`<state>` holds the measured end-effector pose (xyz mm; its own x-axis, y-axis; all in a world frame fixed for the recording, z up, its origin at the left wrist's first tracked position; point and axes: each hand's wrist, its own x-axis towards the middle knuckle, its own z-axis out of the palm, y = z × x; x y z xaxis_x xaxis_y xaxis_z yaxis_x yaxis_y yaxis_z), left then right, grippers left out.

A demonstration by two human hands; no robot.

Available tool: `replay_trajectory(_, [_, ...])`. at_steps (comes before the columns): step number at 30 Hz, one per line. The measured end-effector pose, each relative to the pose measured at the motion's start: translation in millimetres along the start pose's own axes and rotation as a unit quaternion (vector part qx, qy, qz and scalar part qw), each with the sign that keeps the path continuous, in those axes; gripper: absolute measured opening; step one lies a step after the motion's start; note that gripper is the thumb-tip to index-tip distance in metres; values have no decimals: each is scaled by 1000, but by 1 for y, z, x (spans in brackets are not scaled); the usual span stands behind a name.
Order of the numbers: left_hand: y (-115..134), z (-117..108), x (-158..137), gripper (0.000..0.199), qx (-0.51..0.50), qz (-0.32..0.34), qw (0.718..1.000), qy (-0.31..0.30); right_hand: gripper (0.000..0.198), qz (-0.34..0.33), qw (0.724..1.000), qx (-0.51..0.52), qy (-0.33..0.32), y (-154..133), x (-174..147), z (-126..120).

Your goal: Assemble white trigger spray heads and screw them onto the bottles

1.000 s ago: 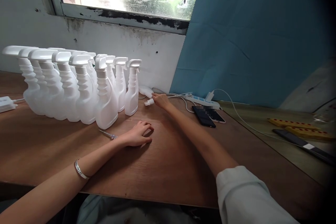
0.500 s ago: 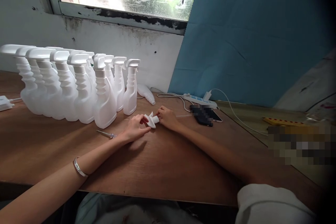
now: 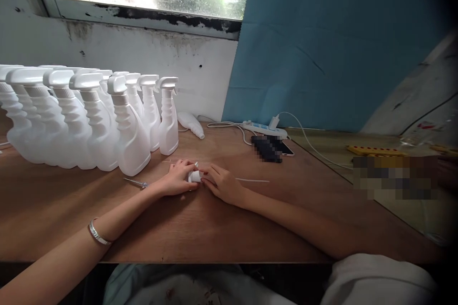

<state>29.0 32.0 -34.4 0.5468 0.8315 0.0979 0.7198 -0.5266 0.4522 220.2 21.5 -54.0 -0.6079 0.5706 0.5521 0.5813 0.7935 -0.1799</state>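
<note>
Both forearms rest low over the wooden table (image 3: pixel 200 233), reaching inward from either side, and the hands meet to the front right of the bottle group (image 3: pixel 95 128). The left hand (image 3: pixel 178 178), with a silver bracelet (image 3: pixel 97 232) at its wrist, is palm down, its fingers curled nearly closed around a trigger spray head (image 3: pixel 194 177). The right hand (image 3: pixel 227 186) faces it, its thumb and index finger bent to a narrow gap at the collar; whether they grip anything cannot be determined. The spray head is white, lies on its side to the front right of the bottle group, and is largely covered by the left hand; its collar points right. A thin white dip tube (image 3: pixel 254 180) extends beyond the right hand, away from the bottle group; the hand hides any joint. The bottle group consists of white spray bottles, upright, close together, with trigger heads fitted. A small screwdriver (image 3: pixel 134 182) lies just in front of it, handle near the left wrist. A headless white bottle (image 3: pixel 191 124) lies just right of the group. Well to its right are a power strip (image 3: pixel 265 128) and a phone (image 3: pixel 285 147).
</note>
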Motion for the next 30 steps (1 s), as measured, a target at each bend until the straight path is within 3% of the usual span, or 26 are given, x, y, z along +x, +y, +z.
replay_trajectory(8, [3, -4, -2, 42, -2, 15, 999, -39, 9, -1, 999, 19, 29, 7, -1, 6])
replay_trajectory(30, [6, -9, 0, 35, -65, 13, 995, -77, 21, -41, 994, 105, 14, 15, 0, 7])
